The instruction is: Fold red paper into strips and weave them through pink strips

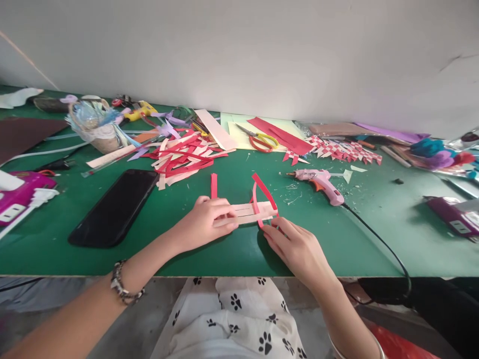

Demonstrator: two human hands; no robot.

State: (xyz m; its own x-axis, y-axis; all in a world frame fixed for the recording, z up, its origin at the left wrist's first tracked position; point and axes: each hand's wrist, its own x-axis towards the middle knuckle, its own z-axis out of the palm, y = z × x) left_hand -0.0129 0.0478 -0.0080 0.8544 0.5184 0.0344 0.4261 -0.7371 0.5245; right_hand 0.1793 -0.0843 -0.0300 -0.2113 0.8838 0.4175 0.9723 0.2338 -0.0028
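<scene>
Now your left grip (pixel 202 223) clamps sideways pale strips (pixel 247 214), your right grip (pixel 297 243) the red strip (pixel 266 190) crossing their right end.

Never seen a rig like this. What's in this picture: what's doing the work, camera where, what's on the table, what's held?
No machine: a person's two bare hands, seen by one head-worn camera looking forward and down. The left hand holds pale strips over the green table; the right hand touches a curled red strip crossing them; whether it pinches is unclear. Beyond lie a strip pile, scissors and a checkered red-and-white piece; a black phone lies left, a pink glue gun right.
</scene>
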